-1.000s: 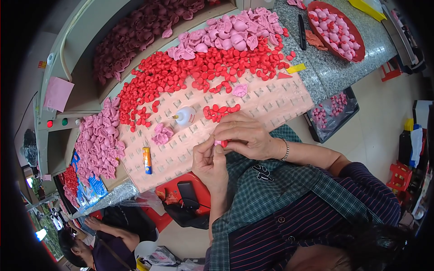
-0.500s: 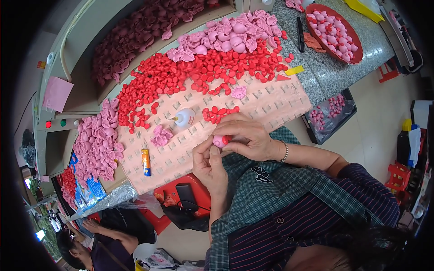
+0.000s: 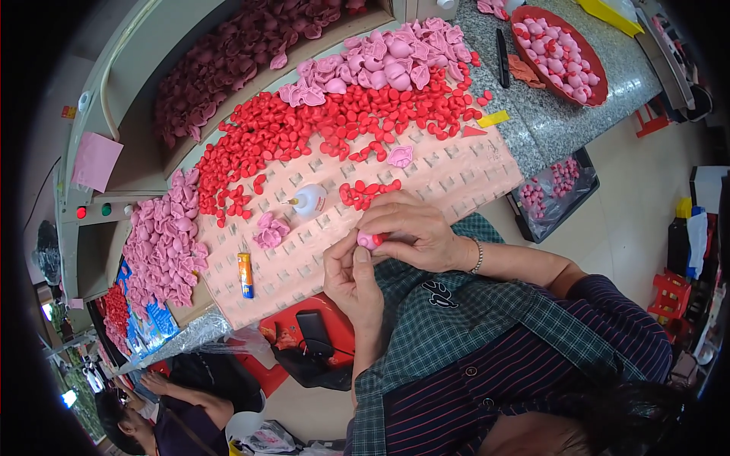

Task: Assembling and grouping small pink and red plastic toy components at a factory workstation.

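Note:
My left hand [image 3: 353, 275] pinches a small round pink piece [image 3: 367, 239] between thumb and fingertips. On the other side my right hand [image 3: 417, 232] closes over it, its thumb and fingers pressing a red oval piece [image 3: 377, 239] against the pink one. Just beyond my hands is a small group of red pieces [image 3: 363, 194] on the pink-covered work surface [image 3: 346, 242]. A squat white bottle with a thin tip [image 3: 309, 200] stands to their left. Near it lie a frilly pink piece [image 3: 270, 230] and an orange and blue glue tube [image 3: 245, 275].
Farther back spread many red pieces [image 3: 304, 121], with pink shells [image 3: 380, 59] behind and more pink shells [image 3: 163, 243] at left. A red bowl of pink pieces [image 3: 601, 90] and a black pen-like tool [image 3: 503, 58] lie at right. Another person [image 3: 179, 418] sits lower left.
My hands stay almost in place, with the right fingers shifted slightly around the pink piece. Less of the red part shows now. Everything else lies as before.

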A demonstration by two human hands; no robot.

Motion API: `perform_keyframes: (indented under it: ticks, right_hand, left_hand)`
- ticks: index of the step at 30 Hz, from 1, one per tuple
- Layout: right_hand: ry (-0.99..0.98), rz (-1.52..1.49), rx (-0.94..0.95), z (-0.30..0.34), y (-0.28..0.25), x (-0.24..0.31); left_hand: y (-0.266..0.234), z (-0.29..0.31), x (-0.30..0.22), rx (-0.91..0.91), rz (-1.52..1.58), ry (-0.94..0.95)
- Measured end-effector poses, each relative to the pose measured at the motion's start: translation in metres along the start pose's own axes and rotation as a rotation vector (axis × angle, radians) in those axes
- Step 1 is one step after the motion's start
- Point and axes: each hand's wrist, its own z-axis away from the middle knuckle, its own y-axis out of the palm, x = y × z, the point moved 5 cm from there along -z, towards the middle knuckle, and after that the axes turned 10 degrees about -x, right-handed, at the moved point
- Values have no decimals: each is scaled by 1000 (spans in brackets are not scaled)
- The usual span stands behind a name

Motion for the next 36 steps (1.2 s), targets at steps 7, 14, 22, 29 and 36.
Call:
perform_keyframes:
  ticks: [7, 14, 22, 29, 36]
  right_hand:
    - [-77, 40, -15, 0, 0, 5]
    - [-110, 88, 25, 1, 3, 4]
    - [-103, 84, 47, 3, 3, 2]
    - [-103, 90, 51, 3, 4, 1]
    - [-72, 49, 75, -2, 1, 2]
  left_hand:
    - [0, 1, 4, 13, 53, -88]
    - [-4, 2, 11, -7, 32, -83]
    - [-3, 4, 10, -13, 28, -46]
    - [-6, 3, 13, -14, -6, -47]
    - [-7, 0, 10, -4, 39, -51]
